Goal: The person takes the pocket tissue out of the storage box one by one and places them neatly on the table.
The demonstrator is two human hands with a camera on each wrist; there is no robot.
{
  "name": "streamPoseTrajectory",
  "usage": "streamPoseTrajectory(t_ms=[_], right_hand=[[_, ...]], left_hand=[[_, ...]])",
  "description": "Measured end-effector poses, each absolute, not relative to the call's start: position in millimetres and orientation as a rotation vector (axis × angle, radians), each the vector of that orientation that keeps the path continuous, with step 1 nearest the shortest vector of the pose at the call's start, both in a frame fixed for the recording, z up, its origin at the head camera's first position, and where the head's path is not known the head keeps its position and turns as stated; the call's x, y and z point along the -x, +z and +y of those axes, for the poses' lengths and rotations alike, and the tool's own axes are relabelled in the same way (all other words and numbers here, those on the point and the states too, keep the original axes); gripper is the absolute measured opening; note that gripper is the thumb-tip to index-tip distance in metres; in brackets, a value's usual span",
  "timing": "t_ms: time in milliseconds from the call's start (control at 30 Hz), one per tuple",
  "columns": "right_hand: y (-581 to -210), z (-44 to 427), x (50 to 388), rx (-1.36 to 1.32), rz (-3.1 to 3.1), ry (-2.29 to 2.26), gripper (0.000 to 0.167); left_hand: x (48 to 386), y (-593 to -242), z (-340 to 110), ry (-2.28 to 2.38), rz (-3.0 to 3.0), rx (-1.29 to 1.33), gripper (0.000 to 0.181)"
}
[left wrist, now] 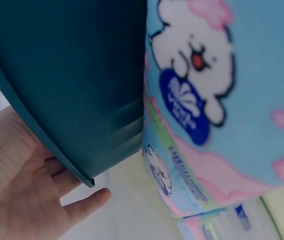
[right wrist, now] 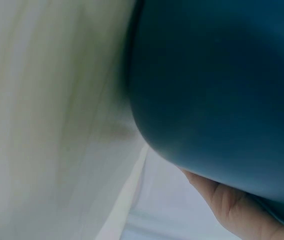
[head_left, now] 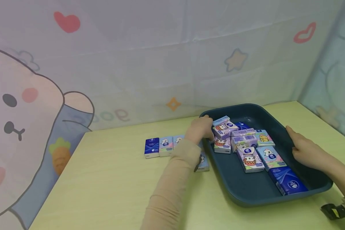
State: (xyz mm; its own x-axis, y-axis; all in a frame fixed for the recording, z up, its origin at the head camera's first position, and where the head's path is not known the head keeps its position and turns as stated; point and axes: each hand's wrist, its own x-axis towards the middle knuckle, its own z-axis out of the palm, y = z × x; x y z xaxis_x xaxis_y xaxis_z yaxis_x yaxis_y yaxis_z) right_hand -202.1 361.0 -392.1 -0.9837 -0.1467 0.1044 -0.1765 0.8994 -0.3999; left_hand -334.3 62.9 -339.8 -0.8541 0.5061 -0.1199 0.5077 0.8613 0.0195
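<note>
A dark teal plastic tray (head_left: 238,188) stands on the table with several pocket tissue packs in it, including a white-and-purple pack (head_left: 250,159) and a dark blue pack (head_left: 288,181). My left hand (head_left: 199,129) grips the tray's left rim near the far corner, fingers curled over the edge; in the left wrist view the thumb of that hand (left wrist: 27,185) sticks out past the rim. On the opposite side, my right hand (head_left: 307,151) holds the right rim; its fingers are partly hidden behind the wall. The right wrist view shows the tray's wall (right wrist: 217,100) close up.
Left of the tray, more tissue packs lie in a row: a dark blue one (head_left: 151,148), a light one (head_left: 165,146) beside it, and others partly behind my left arm. A light blue pack (head_left: 202,163) lies close against the tray. A patterned curtain (head_left: 149,70) hangs behind the table.
</note>
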Motion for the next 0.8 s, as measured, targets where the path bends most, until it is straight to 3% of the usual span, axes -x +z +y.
streamPoseTrajectory(t_ms=[800], right_hand=[[-395.6,361.7,207.3,-0.265,-2.984,0.69,0.074]], left_hand=[[304.5,-356.5,61.3,-0.033,3.282,-0.807,0.063]])
